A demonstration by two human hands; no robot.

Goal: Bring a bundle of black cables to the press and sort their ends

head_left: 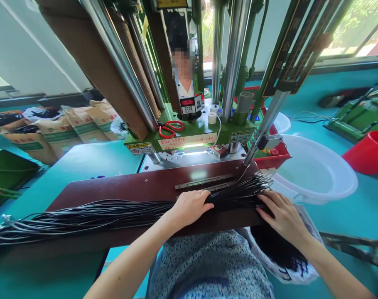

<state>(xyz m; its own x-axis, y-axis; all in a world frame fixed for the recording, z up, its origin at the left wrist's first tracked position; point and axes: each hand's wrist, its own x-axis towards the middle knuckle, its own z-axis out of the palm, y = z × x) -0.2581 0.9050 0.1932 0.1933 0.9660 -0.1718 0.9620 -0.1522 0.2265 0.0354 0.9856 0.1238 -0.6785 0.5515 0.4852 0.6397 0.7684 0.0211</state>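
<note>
A long bundle of thin black cables (92,214) lies across a dark red-brown work plate (120,189), its ends with small metal tips (263,179) fanned out at the right. My left hand (189,207) rests palm down on the bundle near its middle-right, pressing it to the plate. My right hand (281,214) lies flat at the cable ends, fingers spread over the tips. A metal mould strip (204,182) sits on the plate just behind the cables.
A green press machine (189,133) with steel columns rises behind the plate; red scissors (170,128) and tape rolls lie on it. A white basin (316,172) and red tub (371,151) stand right. Paper sacks (67,128) line the left. A person stands beyond the machine.
</note>
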